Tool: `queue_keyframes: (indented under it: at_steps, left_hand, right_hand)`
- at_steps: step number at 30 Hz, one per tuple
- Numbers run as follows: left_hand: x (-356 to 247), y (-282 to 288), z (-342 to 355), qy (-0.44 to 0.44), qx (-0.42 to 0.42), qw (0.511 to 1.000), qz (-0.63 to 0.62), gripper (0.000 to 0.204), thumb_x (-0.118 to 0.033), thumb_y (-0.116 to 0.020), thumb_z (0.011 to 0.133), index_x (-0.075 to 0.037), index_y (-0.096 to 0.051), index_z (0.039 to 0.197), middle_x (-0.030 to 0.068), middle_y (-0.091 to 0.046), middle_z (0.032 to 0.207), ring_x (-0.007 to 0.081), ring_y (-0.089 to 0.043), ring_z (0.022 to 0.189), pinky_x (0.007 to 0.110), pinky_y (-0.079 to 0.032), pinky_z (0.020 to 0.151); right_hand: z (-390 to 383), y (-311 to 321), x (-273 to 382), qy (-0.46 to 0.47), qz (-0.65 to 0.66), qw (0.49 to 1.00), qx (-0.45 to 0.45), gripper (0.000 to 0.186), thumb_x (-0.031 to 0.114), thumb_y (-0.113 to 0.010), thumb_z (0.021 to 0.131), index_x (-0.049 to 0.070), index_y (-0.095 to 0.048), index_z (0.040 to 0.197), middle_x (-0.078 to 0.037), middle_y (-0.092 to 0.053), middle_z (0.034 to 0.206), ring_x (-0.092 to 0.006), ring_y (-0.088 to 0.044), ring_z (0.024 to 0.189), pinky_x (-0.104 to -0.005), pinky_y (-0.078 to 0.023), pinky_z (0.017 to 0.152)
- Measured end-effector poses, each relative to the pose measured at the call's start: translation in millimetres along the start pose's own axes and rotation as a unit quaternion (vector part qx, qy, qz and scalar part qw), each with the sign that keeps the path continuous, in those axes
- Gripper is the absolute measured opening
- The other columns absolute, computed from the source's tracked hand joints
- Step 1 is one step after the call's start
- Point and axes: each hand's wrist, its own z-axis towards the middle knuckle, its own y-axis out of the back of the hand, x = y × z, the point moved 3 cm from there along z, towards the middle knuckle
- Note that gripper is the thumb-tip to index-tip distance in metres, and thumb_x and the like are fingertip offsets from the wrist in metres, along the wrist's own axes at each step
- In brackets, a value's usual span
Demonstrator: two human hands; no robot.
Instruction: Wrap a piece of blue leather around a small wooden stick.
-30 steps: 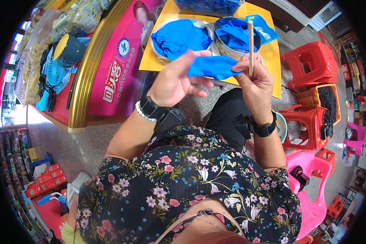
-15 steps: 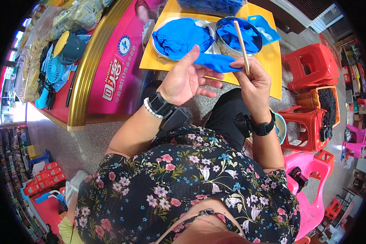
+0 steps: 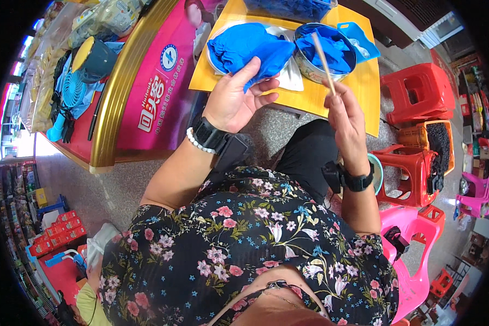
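Observation:
My left hand (image 3: 236, 99) grips the lower edge of a thin, soft blue sheet (image 3: 275, 57) between thumb and fingers; whether it is cloth or a glove-like piece I cannot tell. The sheet hangs in front of a pile of similar blue sheets (image 3: 234, 44) on a round pale plate. In my right hand (image 3: 346, 117) a slim light wooden stick (image 3: 324, 61) points up and away, pinched by thumb and fingers. Behind the stick stands a round patterned tin (image 3: 312, 72) with crumpled blue pieces (image 3: 331, 54) inside.
A yellow table (image 3: 367, 81) carries these things, plus a blue plastic basket (image 3: 370, 49) and a clear bin (image 3: 288, 12) of blue pieces. A gold-edged pink counter (image 3: 146, 108) stands at left. Red stools (image 3: 418, 89) and a pink chair (image 3: 418, 261) are on the right.
The blue sheet has left my right fingers and now opens out wider from my left hand. My right hand has drawn down and right, still with the stick.

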Motion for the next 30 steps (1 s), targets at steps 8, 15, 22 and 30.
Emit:
queue_keyframes:
  at_steps: [8, 15, 22, 30]
  left_hand:
    - [5, -3, 1, -0.020, -0.030, 0.999, -0.031, 0.023, -0.030, -0.058, 0.090, -0.014, -0.059, 0.107, 0.0009, -0.062, 0.096, 0.0151, -0.059, 0.082, 0.029, -0.051, 0.068]
    - [4, -11, -3, -0.052, -0.032, 0.998, -0.034, 0.022, -0.030, -0.059, 0.089, -0.015, -0.059, 0.105, -0.0005, -0.061, 0.094, 0.0147, -0.058, 0.080, 0.029, -0.050, 0.067]
    - [0, -13, -5, -0.068, -0.042, 0.997, -0.018, 0.027, -0.036, -0.057, 0.090, -0.015, -0.058, 0.107, 0.0014, -0.063, 0.098, 0.0138, -0.057, 0.081, 0.029, -0.049, 0.067]
    - [6, -14, -5, -0.074, -0.043, 0.996, -0.010, 0.029, -0.036, -0.057, 0.090, -0.014, -0.058, 0.109, 0.0018, -0.063, 0.098, 0.0129, -0.058, 0.079, 0.029, -0.048, 0.066]
  right_hand:
    - [-24, -9, -7, 0.022, -0.139, 0.990, 0.012, 0.024, 0.004, -0.051, 0.090, 0.000, -0.060, 0.112, -0.006, -0.056, 0.078, -0.0119, -0.051, 0.068, -0.0239, -0.043, 0.064]
    - [-26, -15, 0, 0.006, -0.183, 0.983, 0.033, 0.024, 0.002, -0.053, 0.088, 0.002, -0.061, 0.110, -0.011, -0.060, 0.080, -0.0156, -0.057, 0.070, -0.0254, -0.045, 0.066]
    - [-27, -17, -2, 0.013, -0.201, 0.979, 0.008, 0.023, 0.003, -0.053, 0.088, 0.002, -0.062, 0.109, -0.013, -0.062, 0.082, -0.0206, -0.060, 0.071, -0.0277, -0.046, 0.067]
    - [-26, -22, 2, 0.010, -0.200, 0.980, 0.015, 0.022, 0.003, -0.053, 0.088, 0.001, -0.062, 0.108, -0.014, -0.063, 0.083, -0.0197, -0.061, 0.072, -0.0273, -0.047, 0.067]
